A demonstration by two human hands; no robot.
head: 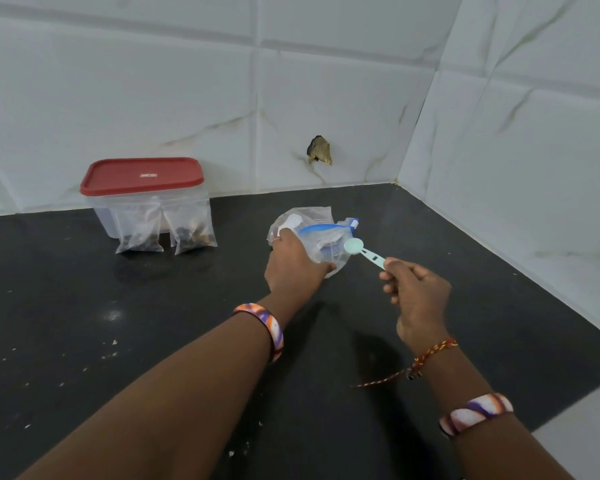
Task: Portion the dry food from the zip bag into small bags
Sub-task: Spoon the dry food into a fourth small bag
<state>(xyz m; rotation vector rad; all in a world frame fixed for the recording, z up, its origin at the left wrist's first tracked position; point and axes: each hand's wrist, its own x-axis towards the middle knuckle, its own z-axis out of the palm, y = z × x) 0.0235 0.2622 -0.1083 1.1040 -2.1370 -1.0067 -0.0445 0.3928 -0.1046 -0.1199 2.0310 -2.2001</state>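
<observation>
- Head view: two hands show over a black counter (84, 323) that meets a white tiled wall (187, 98) at the back and on the right, forming a back right corner.
- One zip bag (321, 242), clear with a blue closure strip, sits toward the back of the counter, nearer the right corner than the left edge. Its mouth is held up and open; what lies inside cannot be made out.
- The left hand (293, 259) grips the zip bag from the near side, fingers curled round the plastic just below the blue strip.
- One pale green spoon (362, 249) has its round bowl at the mouth of the zip bag; whether the bowl carries anything cannot be told.
- The right hand (414, 292) pinches the end of the spoon's handle between thumb and curled fingers, just right of the zip bag.
- Two small bags (141, 230) of clear plastic stand side by side toward the back left of the counter, well apart from the zip bag. Each holds dark brown pieces in its bottom part.
- One clear box (101, 213) with a red lid (142, 176) stands right behind the two small bags, close to the back wall; they lean against its front. Its contents cannot be told through the bags.
- Two striped bangles, one on the left wrist (265, 327) and one on the right forearm (475, 412); one red and yellow thread (430, 353) is tied round the right wrist.
- Pale crumbs (113, 342) are scattered on the near left part of the counter.
- One chipped brown hole (319, 150) marks the back wall above the zip bag.
</observation>
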